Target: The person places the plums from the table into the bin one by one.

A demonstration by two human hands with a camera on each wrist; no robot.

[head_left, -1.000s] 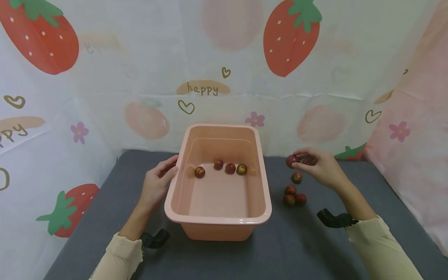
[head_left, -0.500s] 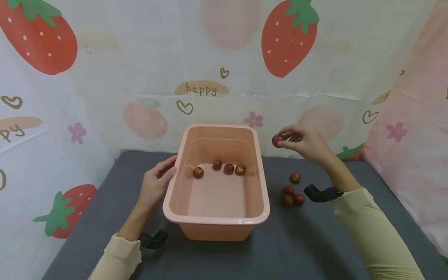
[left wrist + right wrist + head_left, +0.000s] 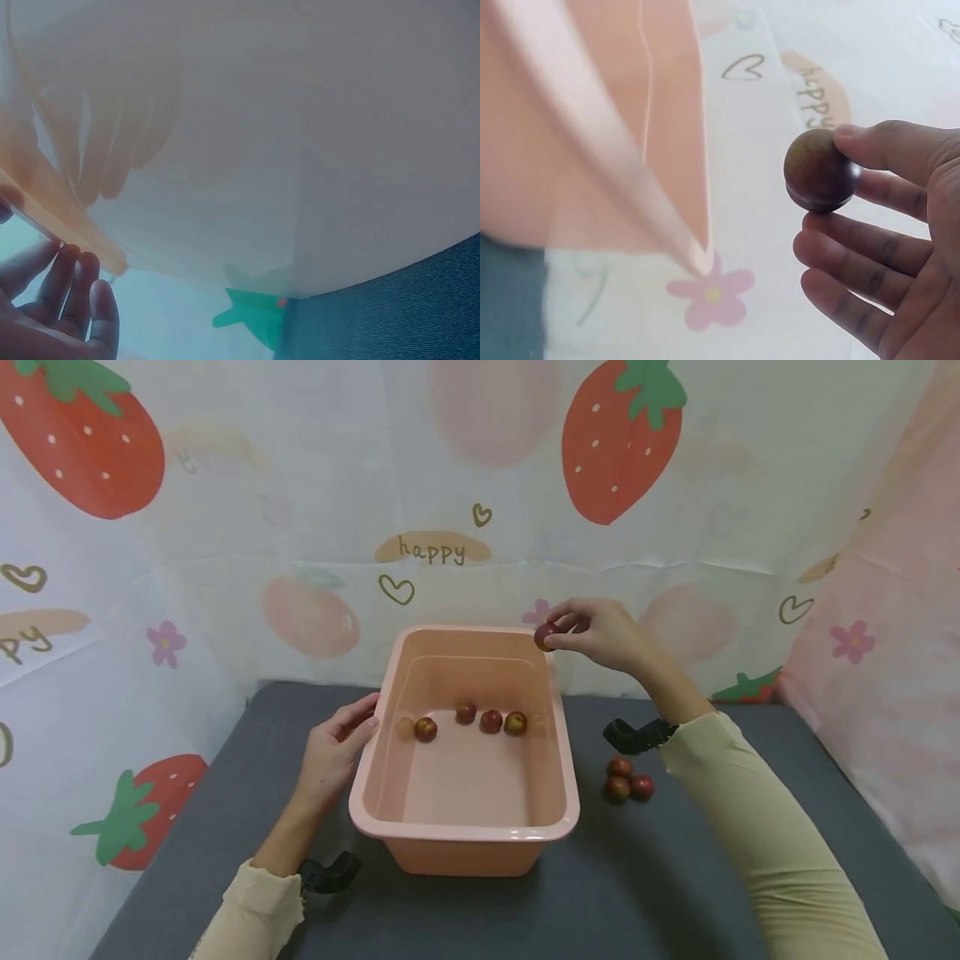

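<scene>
A pink plastic basin (image 3: 465, 833) stands on the grey table, with several dark red plums (image 3: 491, 721) on its bottom. My left hand (image 3: 333, 756) holds the basin's left rim; in the left wrist view its fingers (image 3: 79, 289) lie under the rim's edge. Between thumb and fingers, my right hand (image 3: 596, 631) pinches one plum (image 3: 821, 171). That hand is at the basin's far right corner, with the plum overlapping the rim in the head view. Three plums (image 3: 619, 767) sit close together on the table, right of the basin.
The grey tabletop (image 3: 720, 893) runs around the basin. Behind it hangs a pale curtain (image 3: 337, 510) printed with strawberries, flowers and hearts. A black wrist mount (image 3: 637, 737) sits on the right forearm, another (image 3: 330, 872) on the left.
My right hand has lifted the plum from above the table's right side and carried it left to the basin's far right corner. My left hand has stayed at the rim.
</scene>
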